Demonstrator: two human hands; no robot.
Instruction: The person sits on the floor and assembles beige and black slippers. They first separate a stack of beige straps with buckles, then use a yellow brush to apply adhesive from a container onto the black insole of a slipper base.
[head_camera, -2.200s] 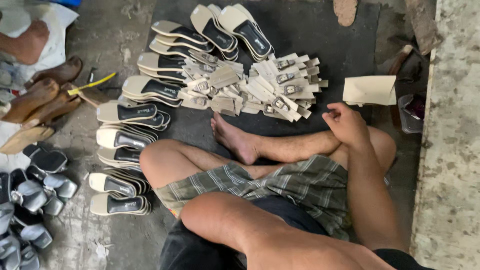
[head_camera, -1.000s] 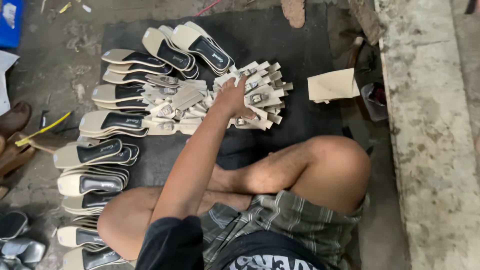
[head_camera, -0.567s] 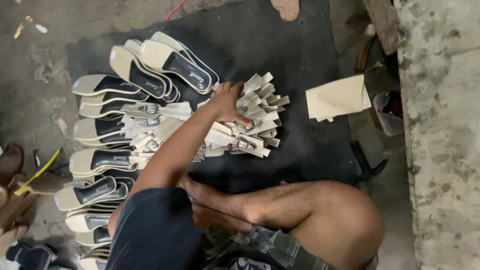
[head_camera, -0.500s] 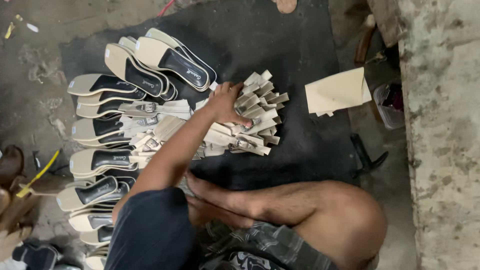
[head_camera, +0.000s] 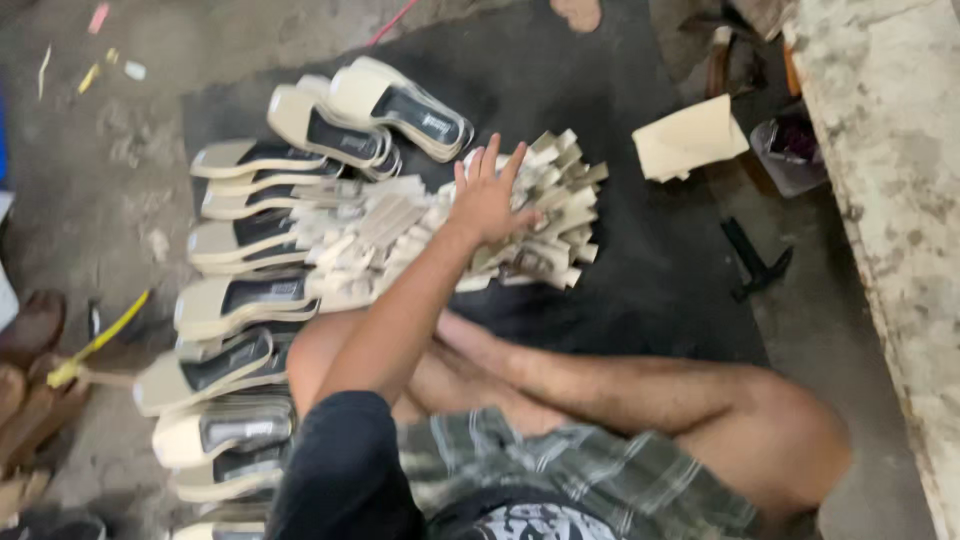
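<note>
Left hand (head_camera: 487, 200) reaches out from the left shoulder, fingers spread flat, palm down on the heap of cream strap pieces (head_camera: 520, 215) at 12 o'clock of the crossed legs; it presses rather than pinches, nothing clearly gripped; right hand is out of view. The heap sits on the dark mat (head_camera: 640, 290), fanned out, its left edge touching the row of cream sandal soles (head_camera: 250, 300) that runs from 11 down to 8 o'clock.

Risks, as a judgement: the pieces lie loose and overlapped, so a sideways push could fan them wider or slide some off towards 3 o'clock; a grab from a flat palm may lift several at once; the forearm hangs just above the soles and could nudge them out of line; picture is motion-blurred, so exact contact is unsure.
</note>
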